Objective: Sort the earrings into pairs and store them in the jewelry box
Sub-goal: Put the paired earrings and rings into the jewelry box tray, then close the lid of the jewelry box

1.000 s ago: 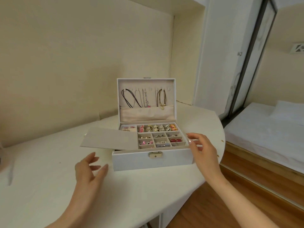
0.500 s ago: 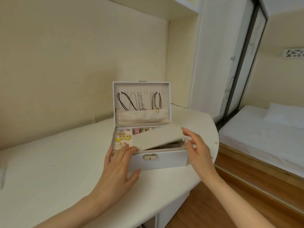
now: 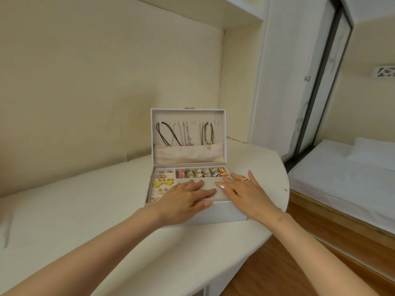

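Note:
A white jewelry box stands open on the cream table, its lid upright with necklaces hanging inside. A beige flat cover panel lies over the small front-right compartments. My left hand and my right hand both rest flat on this panel, fingers spread and nearly touching. Earring pairs, among them yellow hearts, sit on the left pad. A row of rings shows behind the panel. The box's clasp is hidden by my left hand.
The table's rounded edge lies just right of the box, with wooden floor below. A white bed stands at the right, a wardrobe door behind. The wall runs close behind the box.
The beige panel, lying left of the box a second ago, was lifted over and now lies flat on the compartments. Both hands have come down onto it. The camera moved closer.

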A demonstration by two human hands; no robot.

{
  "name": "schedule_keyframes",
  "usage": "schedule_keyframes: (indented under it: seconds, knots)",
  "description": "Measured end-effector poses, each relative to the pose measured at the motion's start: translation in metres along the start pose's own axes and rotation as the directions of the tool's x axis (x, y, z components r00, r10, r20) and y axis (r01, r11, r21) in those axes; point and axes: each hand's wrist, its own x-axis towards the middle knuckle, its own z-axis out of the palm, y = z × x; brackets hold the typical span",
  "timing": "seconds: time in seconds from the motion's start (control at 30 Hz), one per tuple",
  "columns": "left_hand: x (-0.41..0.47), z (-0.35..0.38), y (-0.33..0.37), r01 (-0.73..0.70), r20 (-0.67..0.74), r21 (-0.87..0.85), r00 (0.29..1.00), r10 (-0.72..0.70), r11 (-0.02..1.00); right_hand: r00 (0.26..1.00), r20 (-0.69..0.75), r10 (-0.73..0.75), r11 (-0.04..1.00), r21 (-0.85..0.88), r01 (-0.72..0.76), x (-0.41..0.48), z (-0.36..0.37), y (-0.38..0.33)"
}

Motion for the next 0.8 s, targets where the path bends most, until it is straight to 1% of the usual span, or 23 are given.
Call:
schedule_keyframes:
  seconds: [0.07, 0.13, 0.2, 0.23, 0.27, 0.3, 0.33, 0.37, 0.4, 0.43, 0.47, 0.5, 0.53, 0.57, 0.6, 0.63, 0.67, 0.73, 0.8]
  knots:
    - [-0.001, 0.006, -0.002, -0.016, -0.032, 0.067, 0.999, 0.018, 0.998, 0.994, -0.107, -0.004, 0.996, -0.093, -0.006, -0.010, 0.002, 0.002]
    - [-0.002, 0.008, -0.003, -0.023, -0.052, 0.084, 0.998, 0.027, 0.996, 0.977, -0.207, -0.056, 0.984, -0.179, 0.019, -0.019, 0.004, 0.002]
    - [0.000, 0.008, -0.004, -0.038, -0.040, 0.081, 0.998, 0.042, 0.996, 0.977, -0.199, -0.080, 0.979, -0.200, 0.040, -0.019, 0.003, 0.000]
    - [0.000, 0.007, -0.005, -0.048, -0.043, 0.044, 0.998, 0.050, 0.998, 0.980, -0.190, -0.066, 0.984, -0.177, 0.032, -0.015, 0.003, 0.002]
    - [0.000, 0.006, -0.007, -0.057, -0.084, -0.037, 0.995, 0.054, 0.998, 0.980, -0.194, -0.035, 0.993, -0.114, 0.013, -0.010, 0.001, 0.004]
    - [0.000, 0.005, -0.010, -0.067, -0.174, -0.142, 0.984, 0.041, 0.988, 0.975, -0.222, 0.008, 1.000, -0.002, -0.008, -0.004, -0.001, 0.007]
    - [0.001, 0.002, -0.015, -0.077, -0.323, -0.240, 0.946, -0.005, 0.968, 0.963, -0.261, 0.066, 0.988, 0.153, -0.026, 0.002, -0.003, 0.011]
    - [0.002, -0.003, -0.022, -0.072, -0.490, -0.304, 0.867, -0.091, 0.950, 0.947, -0.290, 0.139, 0.946, 0.321, -0.041, 0.009, -0.007, 0.015]
    - [0.006, -0.007, -0.031, -0.030, -0.608, -0.365, 0.765, -0.214, 0.930, 0.935, -0.287, 0.209, 0.883, 0.465, -0.054, 0.019, -0.010, 0.019]
    - [0.011, -0.014, -0.040, 0.045, -0.636, -0.462, 0.679, -0.366, 0.886, 0.934, -0.246, 0.259, 0.816, 0.574, -0.076, 0.032, -0.013, 0.022]
    - [0.017, -0.021, -0.051, 0.125, -0.563, -0.603, 0.633, -0.531, 0.788, 0.941, -0.165, 0.294, 0.739, 0.663, -0.115, 0.046, -0.015, 0.024]
    - [0.025, -0.029, -0.064, 0.181, -0.414, -0.752, 0.619, -0.667, 0.634, 0.946, -0.068, 0.317, 0.655, 0.737, -0.166, 0.060, -0.017, 0.024]
    - [0.033, -0.037, -0.076, 0.204, -0.234, -0.870, 0.630, -0.740, 0.449, 0.945, 0.017, 0.328, 0.578, 0.787, -0.215, 0.074, -0.019, 0.023]
    - [0.040, -0.042, -0.086, 0.197, -0.080, -0.941, 0.660, -0.747, 0.275, 0.941, 0.075, 0.331, 0.522, 0.816, -0.249, 0.086, -0.021, 0.021]
    - [0.047, -0.045, -0.096, 0.174, 0.017, -0.974, 0.694, -0.720, 0.146, 0.939, 0.109, 0.327, 0.479, 0.837, -0.264, 0.096, -0.024, 0.018]
    - [0.051, -0.048, -0.105, 0.151, 0.059, -0.986, 0.726, -0.685, 0.075, 0.937, 0.127, 0.325, 0.437, 0.858, -0.268, 0.105, -0.025, 0.017]
    - [0.054, -0.050, -0.109, 0.134, 0.070, -0.990, 0.757, -0.649, 0.048, 0.934, 0.140, 0.328, 0.398, 0.877, -0.271, 0.111, -0.028, 0.015]
    - [0.053, -0.052, -0.111, 0.116, 0.056, -0.991, 0.797, -0.602, 0.062, 0.930, 0.154, 0.334, 0.351, 0.896, -0.274, 0.116, -0.032, 0.014]
    - [0.047, -0.055, -0.110, 0.116, 0.038, -0.989, 0.799, -0.600, 0.093, 0.930, 0.140, 0.341, 0.337, 0.905, -0.260, 0.110, -0.036, 0.016]
